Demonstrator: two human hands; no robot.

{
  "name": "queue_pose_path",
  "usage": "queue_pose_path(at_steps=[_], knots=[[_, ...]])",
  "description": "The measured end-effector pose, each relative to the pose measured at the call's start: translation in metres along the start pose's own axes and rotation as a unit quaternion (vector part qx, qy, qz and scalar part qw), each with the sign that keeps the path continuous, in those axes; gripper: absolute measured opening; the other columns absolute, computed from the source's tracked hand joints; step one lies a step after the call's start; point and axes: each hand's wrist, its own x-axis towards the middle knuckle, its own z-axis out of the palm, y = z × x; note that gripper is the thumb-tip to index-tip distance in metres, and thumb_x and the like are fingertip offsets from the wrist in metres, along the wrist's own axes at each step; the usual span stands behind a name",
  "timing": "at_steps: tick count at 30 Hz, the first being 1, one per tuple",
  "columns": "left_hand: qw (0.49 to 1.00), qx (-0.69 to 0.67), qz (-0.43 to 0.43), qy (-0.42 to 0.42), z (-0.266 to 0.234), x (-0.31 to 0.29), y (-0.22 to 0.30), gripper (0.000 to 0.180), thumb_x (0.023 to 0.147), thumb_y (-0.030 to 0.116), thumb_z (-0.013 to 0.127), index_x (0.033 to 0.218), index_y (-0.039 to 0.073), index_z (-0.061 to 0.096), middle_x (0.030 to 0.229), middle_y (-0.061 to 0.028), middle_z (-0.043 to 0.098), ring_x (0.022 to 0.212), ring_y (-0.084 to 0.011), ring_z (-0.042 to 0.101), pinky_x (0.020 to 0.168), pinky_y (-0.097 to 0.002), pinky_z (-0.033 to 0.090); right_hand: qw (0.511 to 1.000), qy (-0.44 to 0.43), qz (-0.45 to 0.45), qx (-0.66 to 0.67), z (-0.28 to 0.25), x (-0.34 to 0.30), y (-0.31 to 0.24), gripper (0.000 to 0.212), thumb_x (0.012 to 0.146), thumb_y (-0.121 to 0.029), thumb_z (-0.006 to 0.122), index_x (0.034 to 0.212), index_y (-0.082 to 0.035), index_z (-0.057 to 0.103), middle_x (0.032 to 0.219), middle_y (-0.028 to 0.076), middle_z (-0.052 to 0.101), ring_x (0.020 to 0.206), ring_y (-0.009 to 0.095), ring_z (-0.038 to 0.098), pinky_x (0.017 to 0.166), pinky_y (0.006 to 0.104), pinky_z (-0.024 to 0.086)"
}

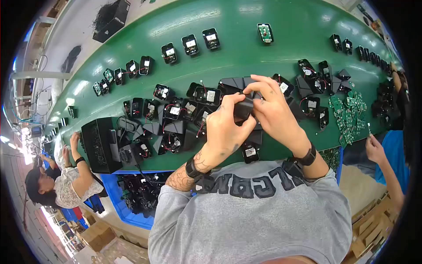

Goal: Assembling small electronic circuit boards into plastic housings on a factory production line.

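Note:
Both my hands grip a small black plastic housing (244, 108) above the green bench, in front of my chest. My left hand (225, 125) pinches it from the left with thumb and fingertips. My right hand (274, 110) is bent over its top and right side, fingers curled. What lies inside the housing is hidden by my fingers. Beneath and around my hands lie several open black housings with white parts and thin wires, such as the one (251, 152) just below my hands. Angular black covers (175, 127) are mixed among them on the left.
Green circuit boards (349, 110) are heaped at right. A black box (94, 147) stands at left, beside a black power tool (127, 156). Blue bins (127, 213) sit below the bench edge. Open housings (191, 45) line the conveyor belt. People work on both sides; one hand (375, 149) reaches in at right.

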Motion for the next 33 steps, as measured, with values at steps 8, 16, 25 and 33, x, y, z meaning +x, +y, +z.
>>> queue_pose_path(at_steps=[8,16,25,33], knots=[[0.999,-0.032,0.025,0.009,-0.001,0.001,-0.006,0.043,0.073,0.004,0.070,0.110,-0.003,0.050,0.102,-0.0178,0.066,0.072,-0.0204,0.070,0.063,-0.0292,0.058,0.990,0.081,0.015,0.112,0.001,0.004,0.012,0.013,0.068,0.001,0.069,0.080,-0.002,0.065,0.098,0.007,0.063,0.111,0.030,0.055,0.087,0.0406,0.047],[0.850,-0.393,-0.290,-0.198,-0.041,0.031,-0.009,0.026,0.077,0.010,0.048,0.097,-0.004,0.054,0.078,-0.0148,0.065,0.057,-0.0255,0.067,0.048,-0.0292,0.058,0.981,0.026,-0.172,0.084,-0.037,0.007,0.002,0.028,0.067,-0.005,0.072,0.095,-0.009,0.070,0.089,0.003,0.065,0.083,0.021,0.062,0.078,0.0376,0.051],[0.806,-0.382,-0.332,-0.307,-0.040,0.037,-0.006,0.026,0.079,0.013,0.049,0.099,-0.003,0.054,0.081,-0.0145,0.066,0.059,-0.0243,0.068,0.048,-0.0271,0.057,0.973,0.032,-0.226,-0.032,-0.036,0.006,0.005,0.020,0.069,-0.005,0.068,0.089,-0.009,0.068,0.097,0.003,0.064,0.099,0.022,0.061,0.095,0.0462,0.046],[0.796,-0.373,-0.328,-0.346,-0.044,0.040,-0.002,0.028,0.082,0.020,0.052,0.101,-0.001,0.055,0.086,-0.0120,0.065,0.061,-0.0233,0.069,0.050,-0.0251,0.057,0.973,0.034,-0.216,-0.077,-0.041,0.000,-0.001,0.023,0.067,-0.013,0.075,0.088,-0.012,0.066,0.109,-0.001,0.064,0.118,0.025,0.053,0.108,0.0570,0.034]])
